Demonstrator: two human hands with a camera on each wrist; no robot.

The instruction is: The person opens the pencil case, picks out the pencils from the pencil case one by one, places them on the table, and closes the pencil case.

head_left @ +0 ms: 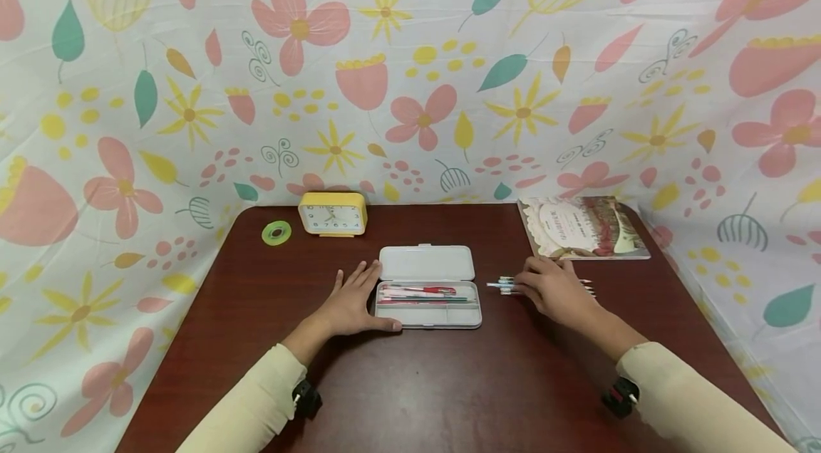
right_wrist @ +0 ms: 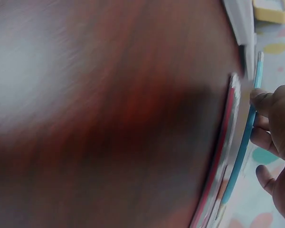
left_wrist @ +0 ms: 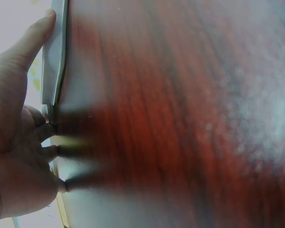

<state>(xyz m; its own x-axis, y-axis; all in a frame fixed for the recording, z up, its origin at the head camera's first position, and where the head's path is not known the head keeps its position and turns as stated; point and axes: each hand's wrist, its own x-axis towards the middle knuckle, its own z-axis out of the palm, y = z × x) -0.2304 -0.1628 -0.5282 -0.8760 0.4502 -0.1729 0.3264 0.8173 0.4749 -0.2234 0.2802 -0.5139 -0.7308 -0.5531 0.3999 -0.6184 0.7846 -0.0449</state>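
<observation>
An open white pencil case (head_left: 426,264) lies on the table, its lid folded back. Several pens and pencils (head_left: 423,293) fill its rear compartment; the front compartments look bare. My left hand (head_left: 349,303) is at the case's left side, fingers spread, with the thumb (left_wrist: 33,38) against the front edge. To the right of the case my right hand (head_left: 558,289) pinches a light blue pencil (right_wrist: 242,142) between thumb and fingers. Other pencils (right_wrist: 218,166), one of them red, lie on the table below it, partly hidden by the hand in the head view.
A yellow alarm clock (head_left: 333,214) and a green roll of tape (head_left: 276,233) are at the table's back left. A book or magazine (head_left: 584,228) lies at the back right, just beyond my right hand. Floral cloth (head_left: 423,47) hangs behind the dark wooden table (head_left: 417,396).
</observation>
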